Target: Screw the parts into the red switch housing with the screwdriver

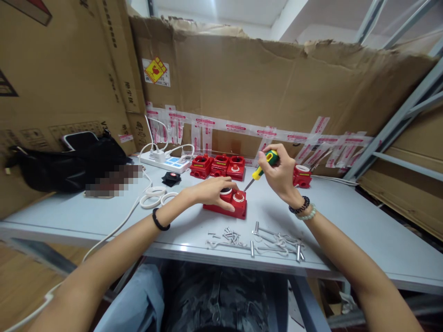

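My left hand (213, 190) grips a red two-part housing (238, 211) on the table, thumb along its near side and fingers over the top. The housing has a white ring on its left part and a round red button in a pale ring on its right part. In my right hand (282, 174) is a screwdriver (257, 174) with a green and yellow handle, held at a slant. Its tip points down at the housing's far right corner; whether it touches a screw there I cannot tell.
Loose screws (231, 236) and metal rods with white cords (277, 240) lie near the front edge. Several red housings (220, 166) stand behind, another (303, 177) at right. White rings (151, 198), a power strip (162, 160) and a black bag (69, 161) are left. Cardboard (242, 83) walls the back.
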`<state>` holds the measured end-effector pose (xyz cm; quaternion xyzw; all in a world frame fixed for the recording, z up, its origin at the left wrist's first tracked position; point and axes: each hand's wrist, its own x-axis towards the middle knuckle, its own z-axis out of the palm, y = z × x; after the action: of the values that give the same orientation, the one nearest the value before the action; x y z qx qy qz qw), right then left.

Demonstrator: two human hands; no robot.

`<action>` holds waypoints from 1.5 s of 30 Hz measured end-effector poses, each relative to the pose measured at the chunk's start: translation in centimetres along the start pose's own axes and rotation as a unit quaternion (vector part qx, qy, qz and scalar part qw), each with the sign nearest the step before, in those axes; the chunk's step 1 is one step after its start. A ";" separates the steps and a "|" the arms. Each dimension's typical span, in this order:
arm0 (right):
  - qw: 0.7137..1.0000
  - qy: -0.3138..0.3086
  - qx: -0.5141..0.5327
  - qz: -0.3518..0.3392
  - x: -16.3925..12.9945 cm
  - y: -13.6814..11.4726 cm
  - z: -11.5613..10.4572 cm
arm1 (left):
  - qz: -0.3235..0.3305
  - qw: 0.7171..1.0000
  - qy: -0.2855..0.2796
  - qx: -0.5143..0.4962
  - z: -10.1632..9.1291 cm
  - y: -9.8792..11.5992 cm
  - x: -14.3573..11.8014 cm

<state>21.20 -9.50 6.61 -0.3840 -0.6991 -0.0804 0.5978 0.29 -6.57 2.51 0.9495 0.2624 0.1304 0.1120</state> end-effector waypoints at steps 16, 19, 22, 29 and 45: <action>0.977 -0.125 -0.172 0.004 2.6 -1.2 1.7 | -0.002 1.000 -0.006 0.020 -0.1 0.1 0.0; 0.970 -0.212 -0.112 0.030 3.1 -1.4 0.3 | -0.002 1.000 -0.007 0.021 -0.1 0.1 0.0; 0.967 -0.234 -0.098 0.019 3.4 -1.3 -0.5 | -0.002 1.000 -0.005 0.015 -0.1 0.1 0.0; 0.955 -0.184 -0.232 0.014 3.2 -1.2 -0.2 | 0.000 1.000 -0.005 0.011 -0.1 0.2 0.0; 0.966 -0.230 -0.117 0.001 2.8 -2.1 -0.1 | 0.006 1.000 -0.003 0.004 0.0 0.0 0.0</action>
<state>20.00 -9.79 9.92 -0.4597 -0.8033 -0.0706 0.3722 0.29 -6.57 2.53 0.9517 0.2574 0.1275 0.1080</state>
